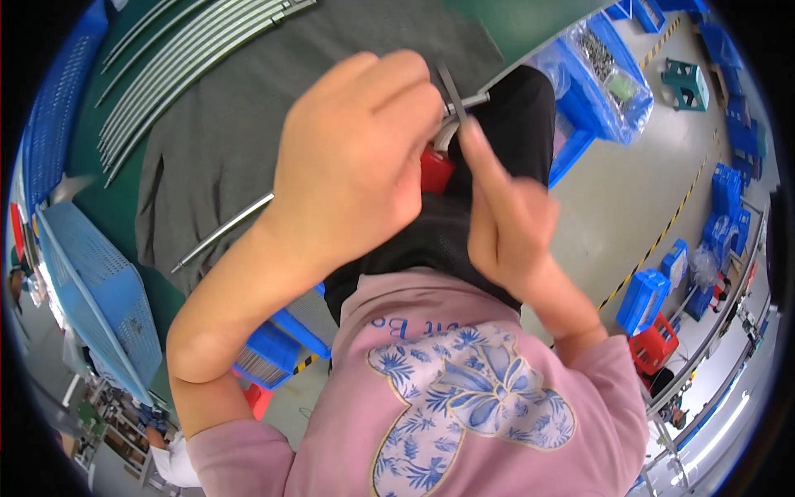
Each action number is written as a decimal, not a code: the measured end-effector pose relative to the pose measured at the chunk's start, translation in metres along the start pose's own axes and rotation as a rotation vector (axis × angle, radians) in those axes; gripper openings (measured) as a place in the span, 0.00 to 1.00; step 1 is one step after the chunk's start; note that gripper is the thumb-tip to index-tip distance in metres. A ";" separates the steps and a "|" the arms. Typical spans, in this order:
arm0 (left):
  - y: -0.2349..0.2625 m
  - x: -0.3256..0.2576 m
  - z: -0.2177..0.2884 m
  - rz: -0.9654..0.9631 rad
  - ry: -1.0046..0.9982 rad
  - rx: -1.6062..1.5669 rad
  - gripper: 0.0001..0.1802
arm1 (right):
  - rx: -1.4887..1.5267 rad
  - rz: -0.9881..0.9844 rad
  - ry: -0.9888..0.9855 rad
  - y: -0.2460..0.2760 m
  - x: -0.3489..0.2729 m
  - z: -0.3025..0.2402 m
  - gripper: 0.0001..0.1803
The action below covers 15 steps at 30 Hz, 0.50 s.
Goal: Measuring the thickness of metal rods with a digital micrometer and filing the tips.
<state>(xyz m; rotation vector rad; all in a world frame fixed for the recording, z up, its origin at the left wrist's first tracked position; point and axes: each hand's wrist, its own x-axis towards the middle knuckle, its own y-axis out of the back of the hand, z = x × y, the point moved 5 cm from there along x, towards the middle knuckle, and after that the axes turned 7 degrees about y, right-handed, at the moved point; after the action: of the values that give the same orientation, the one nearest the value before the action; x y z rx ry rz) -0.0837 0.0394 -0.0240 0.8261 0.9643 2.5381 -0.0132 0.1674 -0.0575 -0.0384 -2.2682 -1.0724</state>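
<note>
My left hand (352,153) is closed in a fist around a slim silver metal rod (222,233). One end of the rod slants down to the left over a dark grey cloth, and its other end comes out beyond my fingers on the right. A thin, flat, dark grey file-like tool (451,89) is in my right hand (512,219), with a finger stretched along it. The tool crosses the rod's right end; whether they touch I cannot tell. My right fingers are slightly blurred.
Several silver rods (186,73) lie side by side on the green table, beside the grey cloth (381,25). Light blue perforated baskets (99,286) stand at the left. A blue bin (633,116) of small metal parts in plastic is at the right, with a green stool (686,85) beyond.
</note>
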 end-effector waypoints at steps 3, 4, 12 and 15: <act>0.005 0.000 0.000 0.045 -0.035 0.003 0.08 | 0.039 0.089 0.049 -0.007 0.013 0.000 0.32; 0.003 -0.002 0.001 0.022 -0.014 0.010 0.08 | 0.022 0.049 0.024 -0.004 -0.003 -0.001 0.32; 0.002 -0.003 0.002 -0.008 0.015 0.017 0.09 | -0.022 0.055 0.017 -0.008 -0.010 -0.004 0.30; 0.005 0.000 0.000 0.014 -0.054 0.033 0.09 | -0.050 0.175 0.149 -0.019 0.007 0.005 0.30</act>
<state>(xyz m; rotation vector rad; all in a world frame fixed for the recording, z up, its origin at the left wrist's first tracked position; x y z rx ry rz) -0.0834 0.0357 -0.0203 0.9093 0.9887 2.5042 -0.0262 0.1564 -0.0693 -0.1689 -2.0634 -1.0049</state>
